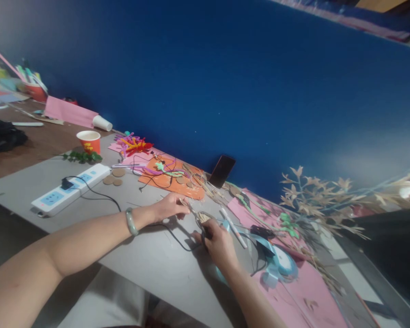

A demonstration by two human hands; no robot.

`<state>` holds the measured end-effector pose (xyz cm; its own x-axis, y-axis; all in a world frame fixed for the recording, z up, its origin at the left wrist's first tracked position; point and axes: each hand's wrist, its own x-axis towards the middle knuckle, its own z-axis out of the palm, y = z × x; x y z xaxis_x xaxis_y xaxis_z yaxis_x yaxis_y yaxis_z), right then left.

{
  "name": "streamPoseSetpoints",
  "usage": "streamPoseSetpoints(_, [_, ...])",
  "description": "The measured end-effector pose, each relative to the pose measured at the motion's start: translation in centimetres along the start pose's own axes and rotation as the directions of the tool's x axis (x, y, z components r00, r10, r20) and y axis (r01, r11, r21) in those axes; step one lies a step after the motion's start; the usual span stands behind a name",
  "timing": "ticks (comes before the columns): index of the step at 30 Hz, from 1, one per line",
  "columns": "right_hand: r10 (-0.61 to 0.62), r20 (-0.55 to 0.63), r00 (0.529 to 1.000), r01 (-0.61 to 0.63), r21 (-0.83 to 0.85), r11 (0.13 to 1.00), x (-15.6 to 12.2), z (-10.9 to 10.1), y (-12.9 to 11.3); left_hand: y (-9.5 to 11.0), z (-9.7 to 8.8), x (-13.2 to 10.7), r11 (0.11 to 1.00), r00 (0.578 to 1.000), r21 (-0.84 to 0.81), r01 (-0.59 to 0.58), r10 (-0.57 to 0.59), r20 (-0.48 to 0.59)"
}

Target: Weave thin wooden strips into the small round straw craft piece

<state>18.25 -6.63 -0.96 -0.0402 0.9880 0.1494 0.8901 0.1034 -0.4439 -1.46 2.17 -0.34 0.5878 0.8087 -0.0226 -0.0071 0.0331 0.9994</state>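
Observation:
My right hand point(217, 239) is wrapped round a pair of scissors point(193, 210), whose blades point toward my left hand. My left hand point(171, 207), below a pale green bangle point(131, 222), pinches a small, thin tan piece point(182, 202) close to the blade tips. Blur hides its exact kind and whether the blades touch it. A black cable point(176, 239) runs across the grey board point(157, 269) beneath both hands. Just right of my right hand lies a white pen point(237, 232). Farther right is a roll of light blue ribbon point(283, 262).
A white power strip point(71, 189) and an orange paper cup point(89, 142) are on the left. Pipe cleaners point(133, 145) and orange paper point(191, 189) lie behind my hands. A phone point(222, 171) leans against the blue wall. Dried leaves point(300, 191) stick out at right.

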Motion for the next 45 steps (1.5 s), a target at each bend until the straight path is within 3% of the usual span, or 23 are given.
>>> streamPoseSetpoints(13, [0.009,0.011,1.0,-0.009,-0.027,1.0,0.1,-0.3,-0.4,0.0,0.0,-0.1,0.999,0.999,0.021,-0.032,0.031,0.013])
streamPoseSetpoints(19, [0.005,-0.173,0.985,0.018,0.131,0.991,0.2,-0.2,-0.4,0.2,0.1,-0.5,0.996,1.0,0.082,-0.02,0.019,0.015])
streamPoseSetpoints(23, [-0.05,-0.295,0.954,0.123,0.235,0.964,0.0,0.1,-0.5,-0.7,0.3,-0.2,0.985,0.994,0.154,-0.073,0.06,0.086])
streamPoseSetpoints(29, [-0.135,-0.327,0.935,0.221,0.244,0.944,-0.5,0.6,-0.8,-0.6,1.2,-1.0,0.942,0.955,0.242,-0.234,0.176,0.238])
streamPoseSetpoints(33, [-0.169,-0.356,0.919,0.253,0.204,0.946,-0.5,0.5,-0.8,-0.4,1.4,-1.4,0.88,0.936,0.353,-0.316,0.228,0.27])
streamPoseSetpoints(35, [-0.169,-0.368,0.914,0.239,0.155,0.958,-0.2,0.3,-0.5,-0.5,1.3,-1.2,0.84,0.939,0.431,-0.331,0.245,0.243])
streamPoseSetpoints(39, [-0.078,-0.396,0.915,0.116,0.073,0.991,0.8,-0.1,1.3,-0.8,0.5,-0.5,0.732,0.953,0.622,-0.278,0.29,0.084])
streamPoseSetpoints(45, [0.046,-0.301,0.953,-0.021,0.086,0.996,2.0,-0.4,3.3,-0.2,-1.6,0.4,0.648,0.926,0.743,-0.166,0.362,-0.109])
